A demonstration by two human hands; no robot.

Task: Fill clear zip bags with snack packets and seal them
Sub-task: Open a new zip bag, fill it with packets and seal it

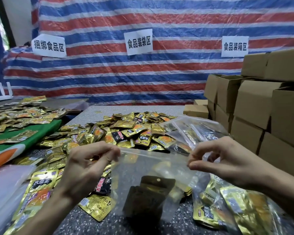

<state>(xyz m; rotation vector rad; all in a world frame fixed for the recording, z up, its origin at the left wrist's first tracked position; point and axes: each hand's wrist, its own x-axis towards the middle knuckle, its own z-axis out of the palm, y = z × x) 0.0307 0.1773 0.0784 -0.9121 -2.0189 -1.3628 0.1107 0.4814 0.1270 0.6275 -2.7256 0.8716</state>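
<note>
A clear bag hangs stretched at lower centre of the frame, held up over the speckled tabletop by its zip edge. The left hand pinches the bag's upper left corner between thumb and curled fingers; the right hand pinches the upper right corner in the same narrow grip. A dark packet stands in the bottom of the bag, possibly with more gold ones beside it, though the cloudy plastic blurs them.

Behind the bag, a pile of gold and black snack packets covers mid-frame, with loose packets spilling to the lower left. Filled bags lie at centre right, just beyond the right hand. A green and orange cloth at the left edge carries more packets. Brown boxes are stacked along the right side. A red, white and blue striped tarp fills the upper frame, bearing three white signs.
</note>
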